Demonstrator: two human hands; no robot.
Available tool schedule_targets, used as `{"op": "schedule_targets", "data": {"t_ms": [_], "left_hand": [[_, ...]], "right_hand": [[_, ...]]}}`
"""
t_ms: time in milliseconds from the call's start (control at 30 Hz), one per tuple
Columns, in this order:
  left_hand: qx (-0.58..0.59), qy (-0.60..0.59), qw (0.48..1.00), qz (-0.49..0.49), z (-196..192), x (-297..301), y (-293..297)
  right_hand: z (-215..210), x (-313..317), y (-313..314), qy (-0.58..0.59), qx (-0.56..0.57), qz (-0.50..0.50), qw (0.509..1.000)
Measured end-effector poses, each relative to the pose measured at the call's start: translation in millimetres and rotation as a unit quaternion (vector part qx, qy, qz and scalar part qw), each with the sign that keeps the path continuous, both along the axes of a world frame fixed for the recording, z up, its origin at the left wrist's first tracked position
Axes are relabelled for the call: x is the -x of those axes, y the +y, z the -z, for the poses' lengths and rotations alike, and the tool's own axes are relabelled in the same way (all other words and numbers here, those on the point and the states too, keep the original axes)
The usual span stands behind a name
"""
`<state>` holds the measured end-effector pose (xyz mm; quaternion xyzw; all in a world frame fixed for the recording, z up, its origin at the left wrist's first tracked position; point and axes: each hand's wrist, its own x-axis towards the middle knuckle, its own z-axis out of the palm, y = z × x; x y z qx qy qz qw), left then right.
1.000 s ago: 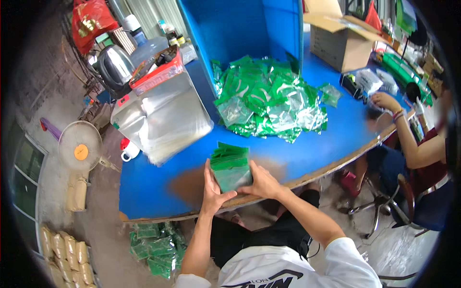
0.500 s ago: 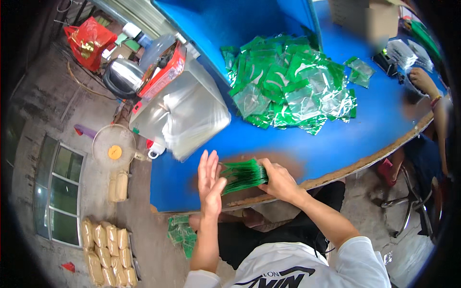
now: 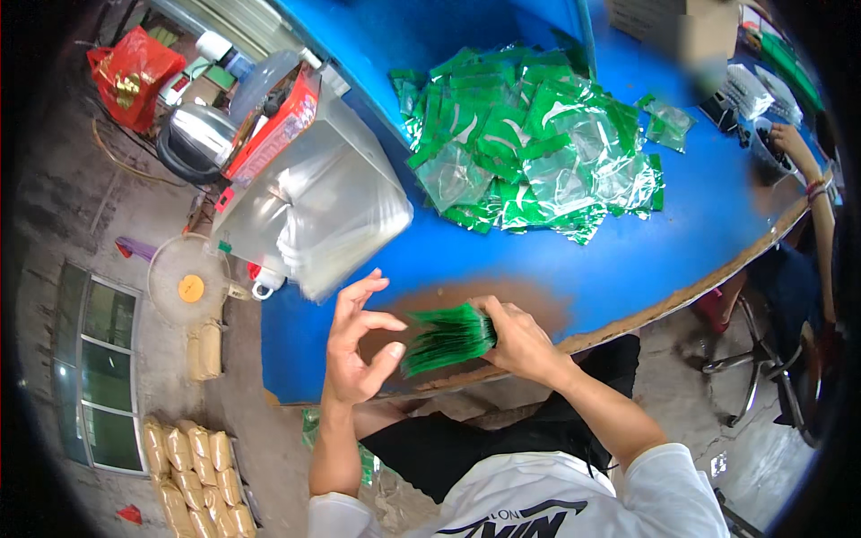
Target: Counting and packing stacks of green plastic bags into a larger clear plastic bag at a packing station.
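My right hand [image 3: 522, 345] grips a stack of green plastic packets [image 3: 448, 338] by its right end, over the near edge of the table. Toward the left the packets' edges fan apart. Just left of that stack is my left hand [image 3: 363, 336], fingers spread and curved, thumb close to the loose edges and nothing in it. Beyond my hands lies a large heap of green and clear packets [image 3: 538, 143], spilling out from a blue bin [image 3: 466, 27]. One packet [image 3: 668, 123] lies apart to the right of the heap.
A clear container of plastic sleeves [image 3: 332, 211] stands at the left, by a kettle [image 3: 193, 134] and a red bag [image 3: 134, 76]. At the far right a co-worker's hand [image 3: 794, 148] reaches into a tub. Brown filled bags [image 3: 197, 471] are stacked on the floor.
My left hand has come away from the stack to the left and its fingers have spread. The packets' left edges are fanned wider. My right hand keeps its hold.
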<state>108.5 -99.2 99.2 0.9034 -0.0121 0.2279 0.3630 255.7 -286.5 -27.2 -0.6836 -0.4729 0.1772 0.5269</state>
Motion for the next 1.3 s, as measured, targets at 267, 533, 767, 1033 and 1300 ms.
{"op": "schedule_targets", "data": {"t_ms": [267,533,767,1033,1300], "left_hand": [[-0.164,0.120,0.979,-0.004,-8,-15,-10],[-0.355,-0.037,0.934,-0.015,0,-2,-10],[0.417,-0.082,0.904,-0.039,183,24,48],[0.223,0.029,0.964,-0.139,181,37,7],[0.273,0.086,0.947,-0.148,164,18,-19]], "right_hand": [[19,10,18,-0.011,0.004,0.029,0.999],[27,2,1,0.009,-0.096,0.004,0.995],[20,-2,5,0.132,-0.044,-0.031,0.990],[24,4,19,-0.034,-0.094,-0.027,0.995],[26,-1,12,0.028,-0.018,-0.092,0.995]]}}
